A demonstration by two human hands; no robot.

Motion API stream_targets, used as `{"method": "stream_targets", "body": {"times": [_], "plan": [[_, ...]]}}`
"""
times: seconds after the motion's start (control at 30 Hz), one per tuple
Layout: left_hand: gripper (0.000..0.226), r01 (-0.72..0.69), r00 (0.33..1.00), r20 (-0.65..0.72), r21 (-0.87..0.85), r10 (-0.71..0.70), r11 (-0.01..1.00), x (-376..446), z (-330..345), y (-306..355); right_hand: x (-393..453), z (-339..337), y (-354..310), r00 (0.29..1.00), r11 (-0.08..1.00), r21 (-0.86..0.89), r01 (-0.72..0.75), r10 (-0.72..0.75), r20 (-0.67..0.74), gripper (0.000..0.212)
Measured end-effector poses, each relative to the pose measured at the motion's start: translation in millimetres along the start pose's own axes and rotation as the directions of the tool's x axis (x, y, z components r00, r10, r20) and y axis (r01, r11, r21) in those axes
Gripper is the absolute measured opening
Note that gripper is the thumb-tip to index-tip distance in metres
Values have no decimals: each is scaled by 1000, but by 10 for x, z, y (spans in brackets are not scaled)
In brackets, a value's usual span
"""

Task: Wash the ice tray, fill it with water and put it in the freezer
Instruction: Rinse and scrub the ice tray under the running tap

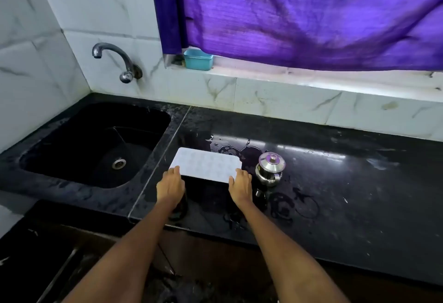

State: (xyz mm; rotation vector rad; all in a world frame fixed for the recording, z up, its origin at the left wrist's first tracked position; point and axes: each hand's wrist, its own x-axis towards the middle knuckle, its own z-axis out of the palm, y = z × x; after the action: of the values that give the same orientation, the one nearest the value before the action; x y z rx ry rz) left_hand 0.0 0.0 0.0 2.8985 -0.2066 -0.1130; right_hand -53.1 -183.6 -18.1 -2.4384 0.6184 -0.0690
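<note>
ice tray (206, 164) flat on wet worktop (335, 183) just right of sink (96, 144) | left hand (170, 186) and right hand (240, 186) at its short ends, fingers straight, grip wide | I read: two-handed to keep it level | steel pot (270, 168) near right

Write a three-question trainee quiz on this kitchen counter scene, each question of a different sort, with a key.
1. True or false: the ice tray lies in the sink.
2. What stands just right of the tray? A) steel pot with lid B) glass bottle C) frying pan
3. Fill in: the left hand and right hand touch the tray's near ____.

Key: 1 false, it lies on the black counter; 2 A; 3 corners.
</note>
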Motion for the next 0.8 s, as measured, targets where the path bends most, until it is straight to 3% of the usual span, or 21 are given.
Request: {"method": "stream_targets", "body": {"times": [0.1,0.27,0.47,0.57,0.8], "plan": [[37,68,997,41,-162,-62,984,255,-53,-159,95,41,-97,994,995,22,-102,103,-47,39],[40,171,968,230,-300,-103,939,755,-75,-296,331,149,-278,937,944,49,-327,330,-110,36],[36,80,967,253,-306,0,949,1140,20,-439,538,275,-377,814,840,228,-492,537,-222,34],[33,60,971,237,-295,12,954,1247,-12,-536,617,310,-407,791,814,279,-510,571,-220,31],[44,94,982,184,-327,-34,940,1508,-130,-757,912,313,-688,823,805,431,-408,528,-207,28]]}}
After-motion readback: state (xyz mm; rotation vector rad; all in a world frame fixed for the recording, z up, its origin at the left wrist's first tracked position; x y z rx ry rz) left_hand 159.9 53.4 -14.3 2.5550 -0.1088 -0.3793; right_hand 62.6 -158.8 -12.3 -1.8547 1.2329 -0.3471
